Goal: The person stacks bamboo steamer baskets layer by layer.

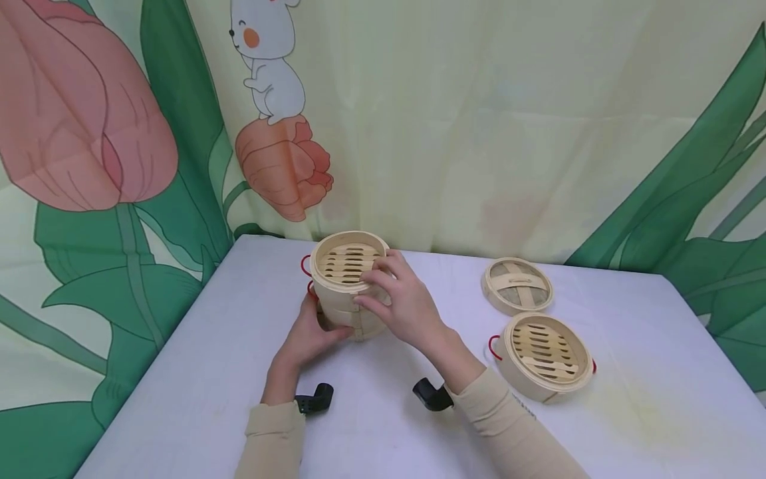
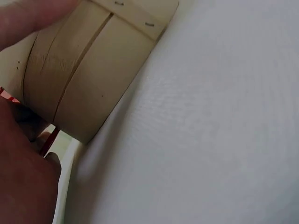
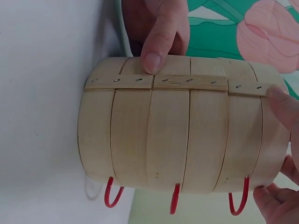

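Observation:
A stack of round bamboo steamer baskets [image 1: 338, 303] stands upright at the back left of the table, slats showing in its top tier. The right wrist view shows three tiers with red loop handles [image 3: 174, 200] and a stapled seam strip [image 3: 189, 82] running in line across them. My left hand [image 1: 305, 339] holds the lower part from the left, its thumb in front near the seam and the other fingers partly hidden behind. With thumb and fingers, my right hand [image 1: 409, 303] grips the top tier near its rim.
Another slatted steamer basket [image 1: 529, 386] with red loops sits to the right. Touching or just behind it is a round woven bamboo lid [image 1: 519, 303]. A white cloth covers the table [image 1: 197, 399]. A printed curtain [image 1: 431, 166] hangs along the back edge.

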A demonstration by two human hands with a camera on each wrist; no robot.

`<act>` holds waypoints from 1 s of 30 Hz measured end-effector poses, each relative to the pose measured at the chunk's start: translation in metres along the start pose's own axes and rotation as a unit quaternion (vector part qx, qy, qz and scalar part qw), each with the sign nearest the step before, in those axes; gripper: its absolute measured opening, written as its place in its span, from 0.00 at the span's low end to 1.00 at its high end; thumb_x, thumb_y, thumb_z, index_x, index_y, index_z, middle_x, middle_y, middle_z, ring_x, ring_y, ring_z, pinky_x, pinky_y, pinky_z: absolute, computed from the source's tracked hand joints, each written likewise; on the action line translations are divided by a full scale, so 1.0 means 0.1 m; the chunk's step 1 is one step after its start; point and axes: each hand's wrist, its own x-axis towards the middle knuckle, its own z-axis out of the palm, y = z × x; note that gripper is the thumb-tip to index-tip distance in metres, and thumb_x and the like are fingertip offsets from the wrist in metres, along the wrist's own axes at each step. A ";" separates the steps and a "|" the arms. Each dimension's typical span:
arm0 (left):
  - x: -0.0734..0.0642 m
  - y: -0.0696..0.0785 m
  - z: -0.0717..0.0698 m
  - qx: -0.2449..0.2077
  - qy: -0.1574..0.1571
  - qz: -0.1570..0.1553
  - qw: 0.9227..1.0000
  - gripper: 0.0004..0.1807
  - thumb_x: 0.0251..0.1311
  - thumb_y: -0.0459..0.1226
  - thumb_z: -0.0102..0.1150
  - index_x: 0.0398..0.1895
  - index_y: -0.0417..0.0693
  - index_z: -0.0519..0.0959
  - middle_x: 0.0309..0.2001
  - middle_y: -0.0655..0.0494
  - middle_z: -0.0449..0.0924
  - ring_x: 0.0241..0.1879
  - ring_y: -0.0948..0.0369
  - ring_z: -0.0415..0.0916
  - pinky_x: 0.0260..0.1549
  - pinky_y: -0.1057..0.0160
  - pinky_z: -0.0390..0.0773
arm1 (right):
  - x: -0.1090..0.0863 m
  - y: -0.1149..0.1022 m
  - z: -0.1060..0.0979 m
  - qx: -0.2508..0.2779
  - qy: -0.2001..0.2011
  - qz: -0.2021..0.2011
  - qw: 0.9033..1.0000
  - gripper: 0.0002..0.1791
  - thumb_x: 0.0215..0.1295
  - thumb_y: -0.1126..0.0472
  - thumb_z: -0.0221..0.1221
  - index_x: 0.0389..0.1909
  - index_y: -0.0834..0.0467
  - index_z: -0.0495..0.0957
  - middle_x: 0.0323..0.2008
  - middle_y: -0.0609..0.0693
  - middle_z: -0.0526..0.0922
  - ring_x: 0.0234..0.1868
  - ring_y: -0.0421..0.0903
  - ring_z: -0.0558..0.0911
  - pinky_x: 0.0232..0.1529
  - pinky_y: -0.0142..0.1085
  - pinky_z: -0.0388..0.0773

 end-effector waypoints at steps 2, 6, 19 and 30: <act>0.00 0.00 0.03 0.005 0.001 -0.002 1.000 0.64 0.43 0.34 0.82 0.79 0.46 0.47 0.73 0.46 0.56 0.71 0.51 0.57 0.69 0.45 0.54 | -0.01 0.01 -0.01 -0.001 0.001 0.002 1.000 0.17 0.55 0.56 0.75 0.42 0.60 0.84 0.44 0.53 0.77 0.53 0.53 0.73 0.47 0.43 0.77; -0.02 -0.01 0.08 0.012 0.001 -0.015 1.000 0.63 0.46 0.35 0.81 0.79 0.45 0.46 0.75 0.45 0.53 0.73 0.49 0.53 0.71 0.44 0.51 | -0.04 0.03 -0.03 -0.001 -0.006 0.009 1.000 0.17 0.55 0.56 0.75 0.42 0.59 0.84 0.45 0.53 0.77 0.55 0.53 0.73 0.47 0.43 0.77; -0.05 -0.07 0.17 0.008 0.028 -0.028 0.999 0.59 0.48 0.35 0.79 0.77 0.42 0.48 0.74 0.43 0.54 0.72 0.47 0.54 0.70 0.43 0.52 | -0.07 0.04 -0.04 0.007 -0.006 0.017 1.000 0.16 0.55 0.57 0.75 0.42 0.58 0.84 0.46 0.53 0.77 0.58 0.53 0.72 0.49 0.43 0.78; -0.07 -0.06 0.11 0.020 0.039 -0.029 0.999 0.57 0.47 0.33 0.80 0.76 0.39 0.50 0.71 0.40 0.58 0.70 0.45 0.57 0.69 0.42 0.54 | -0.05 0.02 0.00 0.013 -0.009 0.024 1.000 0.15 0.58 0.57 0.73 0.42 0.59 0.83 0.48 0.53 0.77 0.60 0.53 0.71 0.51 0.42 0.77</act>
